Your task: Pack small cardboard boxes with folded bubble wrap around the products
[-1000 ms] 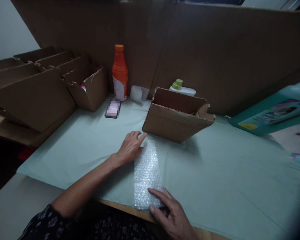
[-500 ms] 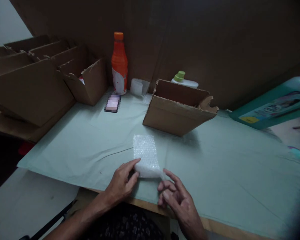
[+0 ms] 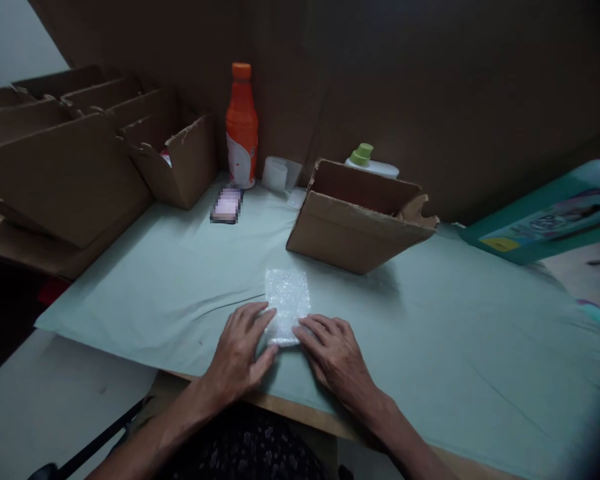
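A small flat piece of clear bubble wrap (image 3: 287,300) lies on the cloth in front of me, its near end folded over. My left hand (image 3: 241,343) rests at its left edge, fingertips on the wrap and thumb apart at the near corner. From the other side, my right hand (image 3: 333,347) lies over the lower right edge with its fingers stretched out on the wrap. Both hands are open and touch the wrap without closing round it. Whether anything is inside the wrap, I cannot tell.
Behind the wrap stands an open cardboard box (image 3: 350,223). Several cardboard bins (image 3: 180,167) line the left side. A phone (image 3: 227,204) lies before an orange bottle (image 3: 242,127). A green-capped white bottle (image 3: 371,165) is behind the box; a large teal container (image 3: 545,213) is at right.
My right hand has moved from beside the loose near end onto the wrap's right edge, its fingers now flattened. The near end now lies flatter and neater. My left hand stays at the left edge.
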`<state>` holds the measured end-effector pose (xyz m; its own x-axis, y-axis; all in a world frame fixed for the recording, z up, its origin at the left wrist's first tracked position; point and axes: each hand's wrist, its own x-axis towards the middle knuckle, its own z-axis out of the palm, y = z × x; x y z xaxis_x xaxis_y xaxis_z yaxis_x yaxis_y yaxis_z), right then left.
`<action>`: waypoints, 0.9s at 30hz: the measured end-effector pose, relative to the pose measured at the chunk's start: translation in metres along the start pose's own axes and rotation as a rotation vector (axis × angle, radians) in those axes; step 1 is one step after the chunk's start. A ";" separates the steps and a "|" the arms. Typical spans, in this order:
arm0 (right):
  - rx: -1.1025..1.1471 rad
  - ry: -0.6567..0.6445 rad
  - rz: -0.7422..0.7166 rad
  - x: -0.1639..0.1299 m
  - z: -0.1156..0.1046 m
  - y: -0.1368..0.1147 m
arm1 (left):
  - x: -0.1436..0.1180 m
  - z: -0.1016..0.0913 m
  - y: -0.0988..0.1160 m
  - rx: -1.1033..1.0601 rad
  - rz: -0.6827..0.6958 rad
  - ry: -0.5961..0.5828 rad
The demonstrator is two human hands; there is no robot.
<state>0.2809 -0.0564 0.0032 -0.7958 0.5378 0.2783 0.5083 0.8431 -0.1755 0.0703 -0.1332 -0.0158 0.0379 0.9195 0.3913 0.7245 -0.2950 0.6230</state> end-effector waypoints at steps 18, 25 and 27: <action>0.016 0.090 0.095 -0.014 0.008 -0.010 | 0.028 0.010 -0.014 -0.015 -0.182 -0.064; 0.540 0.058 0.498 -0.006 0.005 -0.004 | -0.001 -0.003 0.008 -0.753 -0.743 0.006; 0.706 -0.012 0.582 -0.005 0.002 -0.011 | -0.002 -0.002 0.014 -0.959 -0.806 -0.009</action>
<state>0.2786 -0.0687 0.0022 -0.4822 0.8750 -0.0440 0.5140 0.2419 -0.8230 0.0784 -0.1400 -0.0066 -0.1757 0.9266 -0.3324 -0.2483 0.2850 0.9258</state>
